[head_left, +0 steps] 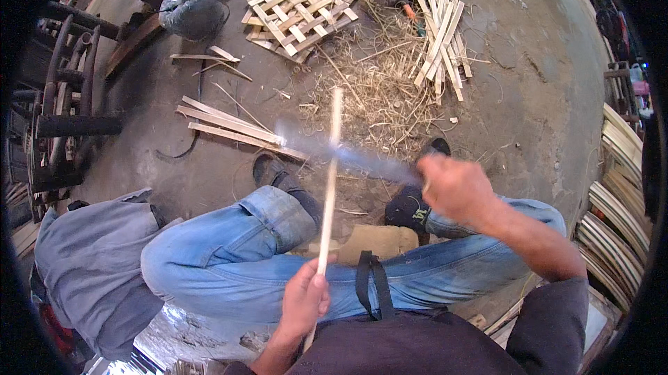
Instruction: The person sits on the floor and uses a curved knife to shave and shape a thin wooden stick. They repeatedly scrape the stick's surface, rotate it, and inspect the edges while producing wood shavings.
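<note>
My left hand [306, 296] is closed round the lower part of a pale bamboo strip [330, 201], which points up and away from my lap. In my right hand [456, 188] is the handle of a knife, its long blade [369, 161] smeared by motion. The blade lies across the upper half of the strip; whether it touches the strip I cannot tell. Curly shavings [390, 100] cover the floor beyond. A few split strips [229, 124] lie on the floor to the left of the blade.
Woven lattice panels [303, 6] are stacked at the far side, with a pile of loose strips [442, 34] to their right. A grey tied bag [193, 12] stands far left near wooden frames [73, 97]. Grey cloth [97, 264] hangs at my left; bundled strips [616, 236] line the right edge.
</note>
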Motion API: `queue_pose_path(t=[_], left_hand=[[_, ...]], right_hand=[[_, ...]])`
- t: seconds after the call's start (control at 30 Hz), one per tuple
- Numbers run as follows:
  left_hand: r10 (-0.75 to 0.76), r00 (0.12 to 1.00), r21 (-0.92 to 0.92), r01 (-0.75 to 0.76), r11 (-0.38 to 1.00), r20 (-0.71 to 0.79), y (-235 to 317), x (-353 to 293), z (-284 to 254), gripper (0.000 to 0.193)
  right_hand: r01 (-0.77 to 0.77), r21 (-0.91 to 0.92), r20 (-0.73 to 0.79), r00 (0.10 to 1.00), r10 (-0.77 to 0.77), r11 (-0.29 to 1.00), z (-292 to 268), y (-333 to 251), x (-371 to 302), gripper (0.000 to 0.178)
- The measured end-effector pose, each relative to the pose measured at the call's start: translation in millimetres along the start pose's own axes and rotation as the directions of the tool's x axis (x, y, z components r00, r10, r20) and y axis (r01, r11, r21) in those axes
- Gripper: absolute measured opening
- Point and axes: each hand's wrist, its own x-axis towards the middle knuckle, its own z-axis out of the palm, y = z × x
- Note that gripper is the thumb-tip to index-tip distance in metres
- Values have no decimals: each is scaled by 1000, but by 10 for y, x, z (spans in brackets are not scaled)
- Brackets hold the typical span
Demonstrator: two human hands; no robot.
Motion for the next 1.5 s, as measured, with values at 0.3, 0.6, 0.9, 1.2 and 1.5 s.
queue_pose_path(t=[0.3,0.6,0.9,1.2,1.5], left_hand=[[-124,969,-119,152,981,213,113,65,-126,56],[-79,985,-85,93,992,156,126,50,-151,48],[-117,973,21,115,993,201,15,-21,-171,49],[163,987,104,-162,981,-6,-1,6,-18,45],[-19,995,-5,19,1000,103,73,-7,-66,36]], right_hand=[[59,-173,84,996,-45,983,-591,-1043,-7,12],[31,-30,123,992,-27,999,203,-683,51,24],[-269,126,178,953,245,955,64,-44,219,13],[-250,144,-13,967,255,957,86,136,331,15],[110,42,314,942,-118,993,262,-434,-210,16]])
